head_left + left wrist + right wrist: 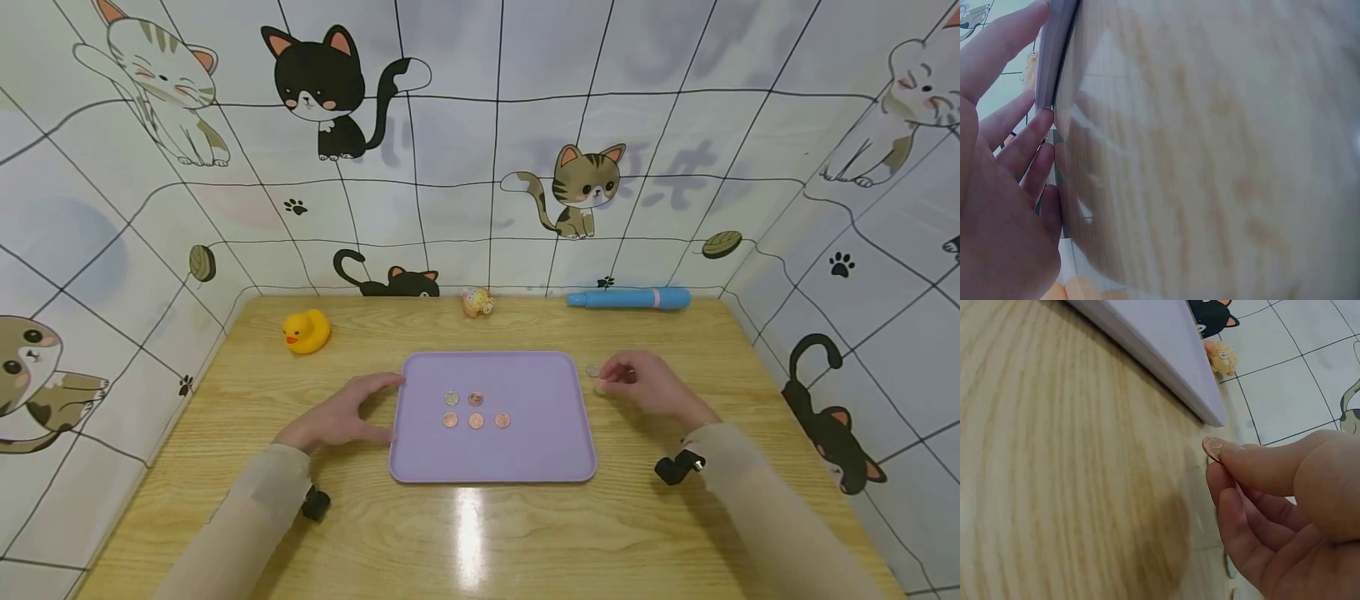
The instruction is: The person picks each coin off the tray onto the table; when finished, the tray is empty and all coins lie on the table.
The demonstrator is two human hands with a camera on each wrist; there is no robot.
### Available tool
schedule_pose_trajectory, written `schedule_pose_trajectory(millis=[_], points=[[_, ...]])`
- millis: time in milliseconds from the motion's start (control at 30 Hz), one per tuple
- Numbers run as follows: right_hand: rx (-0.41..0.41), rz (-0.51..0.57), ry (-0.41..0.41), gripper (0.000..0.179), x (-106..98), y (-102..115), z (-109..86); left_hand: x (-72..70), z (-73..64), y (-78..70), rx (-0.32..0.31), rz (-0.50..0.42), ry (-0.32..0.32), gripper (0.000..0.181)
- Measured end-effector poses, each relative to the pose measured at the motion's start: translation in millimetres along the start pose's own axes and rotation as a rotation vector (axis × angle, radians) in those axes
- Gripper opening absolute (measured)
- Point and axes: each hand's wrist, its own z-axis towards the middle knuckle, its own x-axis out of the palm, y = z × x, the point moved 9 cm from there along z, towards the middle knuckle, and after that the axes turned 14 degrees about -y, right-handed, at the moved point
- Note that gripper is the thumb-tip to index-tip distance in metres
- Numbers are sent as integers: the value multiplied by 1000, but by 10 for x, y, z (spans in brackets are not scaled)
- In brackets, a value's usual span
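Note:
A lilac tray (525, 458) lies on the wooden table. On it, coins form two rows: a silvery coin (451, 399) and a copper coin (476, 399) behind, three copper coins in front, one being the rightmost coin (502, 421). My left hand (347, 414) touches the tray's left edge, its fingers (1025, 144) extended along the rim. Off the tray's right side, my right hand (648, 383) pinches a copper coin (1212, 447) between thumb and fingers. Another silvery coin (593, 370) lies on the table just beyond those fingertips.
A yellow rubber duck (306, 332) stands at the back left. Against the back wall are a small figurine (477, 302) and a blue pen-like tube (630, 299). Cat-printed cloth (457, 200) encloses the table (360, 533) at the back and sides.

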Motion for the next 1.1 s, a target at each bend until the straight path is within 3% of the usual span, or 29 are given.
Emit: schedule_pose_trajectory(millis=[233,467,1100], points=[[-63,-96,-24,9,58,43,-3,6,13,-34,45,-21,-1,91],[-67,-153,-45,8,58,127,-4,9,8,15,16,0,-2,92],[-69,-165,-67,11,96,136,13,-3,18,-25,34,-28,0,91]])
